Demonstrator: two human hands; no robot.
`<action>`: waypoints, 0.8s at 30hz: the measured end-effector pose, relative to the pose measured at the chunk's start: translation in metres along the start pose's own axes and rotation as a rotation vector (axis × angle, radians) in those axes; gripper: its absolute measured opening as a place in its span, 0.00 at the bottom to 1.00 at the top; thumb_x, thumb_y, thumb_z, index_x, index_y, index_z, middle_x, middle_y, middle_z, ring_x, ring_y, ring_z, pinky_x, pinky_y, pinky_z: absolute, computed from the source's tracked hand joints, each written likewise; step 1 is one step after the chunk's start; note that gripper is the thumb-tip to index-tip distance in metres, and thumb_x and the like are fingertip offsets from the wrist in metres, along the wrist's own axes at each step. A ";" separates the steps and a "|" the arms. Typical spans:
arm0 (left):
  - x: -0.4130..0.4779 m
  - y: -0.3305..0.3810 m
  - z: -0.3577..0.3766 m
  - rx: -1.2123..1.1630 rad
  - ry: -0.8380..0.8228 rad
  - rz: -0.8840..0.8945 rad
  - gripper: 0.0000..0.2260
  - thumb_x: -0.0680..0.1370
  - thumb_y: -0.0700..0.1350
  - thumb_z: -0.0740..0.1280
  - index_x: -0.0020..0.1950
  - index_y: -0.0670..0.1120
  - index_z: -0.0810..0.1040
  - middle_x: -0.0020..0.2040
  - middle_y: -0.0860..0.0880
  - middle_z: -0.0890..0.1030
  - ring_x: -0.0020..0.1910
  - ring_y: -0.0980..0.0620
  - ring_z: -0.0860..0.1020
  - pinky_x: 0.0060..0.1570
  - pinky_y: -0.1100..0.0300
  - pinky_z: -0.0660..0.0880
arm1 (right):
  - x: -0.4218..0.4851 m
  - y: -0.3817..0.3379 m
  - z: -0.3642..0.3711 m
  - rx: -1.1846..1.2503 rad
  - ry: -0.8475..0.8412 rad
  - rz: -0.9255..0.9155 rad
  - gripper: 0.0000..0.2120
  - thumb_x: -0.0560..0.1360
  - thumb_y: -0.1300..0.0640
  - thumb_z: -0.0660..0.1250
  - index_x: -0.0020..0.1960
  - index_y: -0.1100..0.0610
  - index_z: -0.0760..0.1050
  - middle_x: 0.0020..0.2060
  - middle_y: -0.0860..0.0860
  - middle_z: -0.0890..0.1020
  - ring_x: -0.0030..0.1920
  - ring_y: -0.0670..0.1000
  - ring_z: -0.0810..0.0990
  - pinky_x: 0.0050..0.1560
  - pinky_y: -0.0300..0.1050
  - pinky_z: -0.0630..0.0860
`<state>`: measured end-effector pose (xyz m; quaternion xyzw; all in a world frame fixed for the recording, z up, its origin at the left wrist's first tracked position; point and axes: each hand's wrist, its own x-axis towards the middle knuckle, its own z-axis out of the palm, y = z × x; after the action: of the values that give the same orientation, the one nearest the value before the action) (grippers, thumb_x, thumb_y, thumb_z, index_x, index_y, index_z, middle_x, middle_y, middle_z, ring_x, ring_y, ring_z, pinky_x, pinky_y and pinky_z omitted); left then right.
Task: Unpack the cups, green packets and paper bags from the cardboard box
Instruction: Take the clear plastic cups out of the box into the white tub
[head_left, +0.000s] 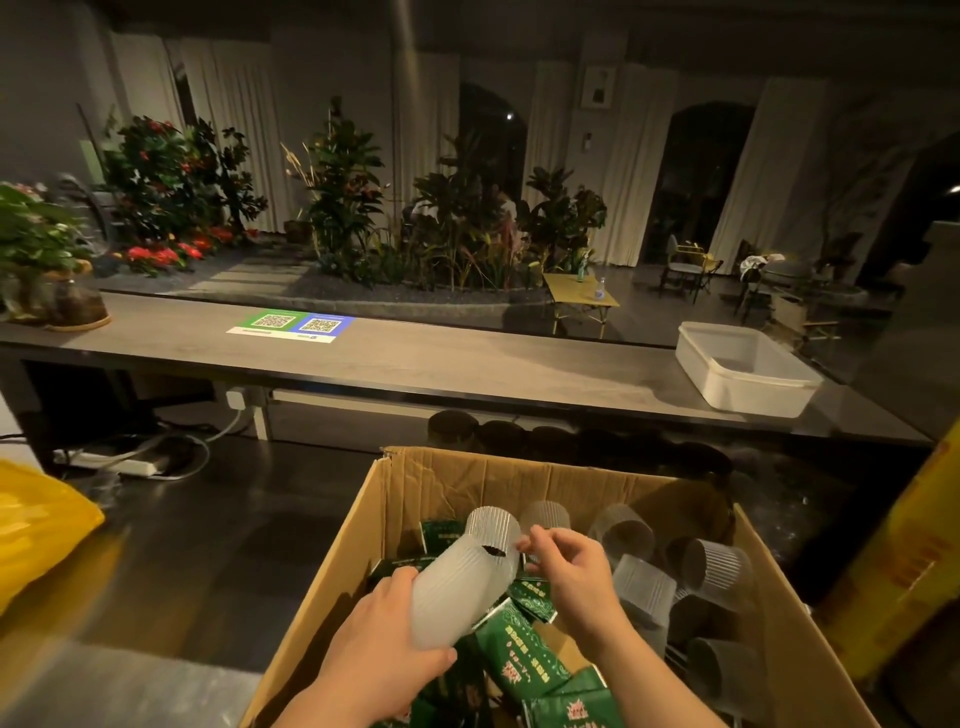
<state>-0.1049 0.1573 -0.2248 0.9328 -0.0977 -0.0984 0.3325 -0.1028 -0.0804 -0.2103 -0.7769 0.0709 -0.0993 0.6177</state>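
Observation:
An open cardboard box (462, 478) fills the bottom centre. Several ribbed translucent cups (711, 569) lie on their sides in its right half, and green packets (519, 652) are heaped in the middle and front. My left hand (384, 644) grips the lower end of a stack of ribbed cups (462, 577), holding it tilted above the packets. Over the stack's upper part, my right hand (576, 571) has its fingertips pinched together at the plastic sleeve of the stack. I see no paper bags.
A long grey counter (415, 358) runs across behind the box, with a white plastic tub (743, 369) at its right end and QR-code cards (291, 326) near the middle. A yellow bag (36, 525) sits at the left, a yellow container (904, 566) at the right.

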 end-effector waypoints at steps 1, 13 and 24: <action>0.000 0.000 0.000 -0.001 -0.010 0.010 0.36 0.67 0.62 0.78 0.67 0.62 0.62 0.60 0.63 0.69 0.58 0.56 0.74 0.59 0.58 0.77 | 0.000 0.001 -0.001 -0.005 0.031 0.005 0.05 0.79 0.52 0.70 0.46 0.47 0.84 0.46 0.50 0.85 0.50 0.55 0.83 0.55 0.55 0.81; 0.003 0.000 0.002 0.050 -0.025 0.032 0.37 0.68 0.60 0.78 0.70 0.61 0.61 0.63 0.63 0.68 0.61 0.55 0.71 0.64 0.56 0.75 | -0.011 -0.009 0.000 0.036 -0.442 0.155 0.16 0.84 0.46 0.62 0.69 0.46 0.76 0.66 0.43 0.77 0.66 0.46 0.74 0.69 0.45 0.72; 0.005 -0.002 0.001 0.086 -0.069 0.034 0.35 0.68 0.60 0.77 0.69 0.61 0.61 0.60 0.62 0.68 0.58 0.56 0.72 0.60 0.57 0.75 | 0.018 0.004 -0.055 -1.136 0.118 0.281 0.30 0.76 0.57 0.69 0.76 0.48 0.63 0.77 0.55 0.61 0.79 0.61 0.53 0.78 0.66 0.51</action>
<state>-0.1003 0.1563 -0.2274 0.9405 -0.1290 -0.1207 0.2901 -0.0989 -0.1380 -0.2013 -0.9624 0.2496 -0.0059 0.1070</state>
